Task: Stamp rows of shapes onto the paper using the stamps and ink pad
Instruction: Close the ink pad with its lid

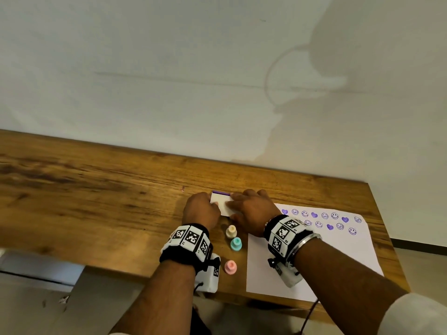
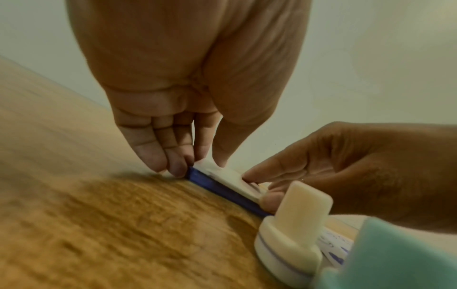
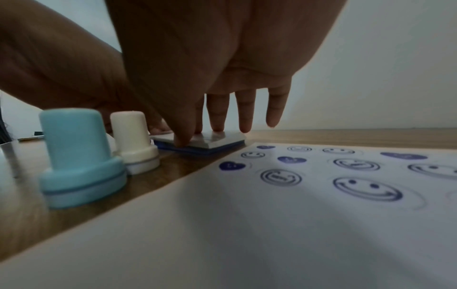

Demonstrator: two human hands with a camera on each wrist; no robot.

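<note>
The flat rectangular ink pad (image 1: 221,207), white lid over a purple-blue base, lies on the brown wooden surface (image 1: 96,189) just beyond the top left corner of the white paper sheet (image 1: 321,259), and both hands are on it. The left hand (image 1: 202,210) has its fingers curled at the pad's left end, fingertips (image 2: 176,166) down against the blue base and thumb on the white lid, pinching that end. The right hand (image 1: 254,209) comes in from the paper side, thumb and fingers closed on the pad's near right corner, other fingers (image 3: 217,115) straight down onto the lid. Between pad and near edge of the surface stand three small knob-handled stamps in a line, all left of the paper: a cream stamp (image 1: 231,231) closest to the pad, just beside the right hand, then a teal stamp (image 1: 235,244), then a pink stamp (image 1: 230,266) nearest the edge. All three upright and untouched. On the paper, along its far edge, two rows of purple prints (image 1: 335,215), smiley faces and solid hearts mixed together, the near part of the sheet unprinted.
</note>
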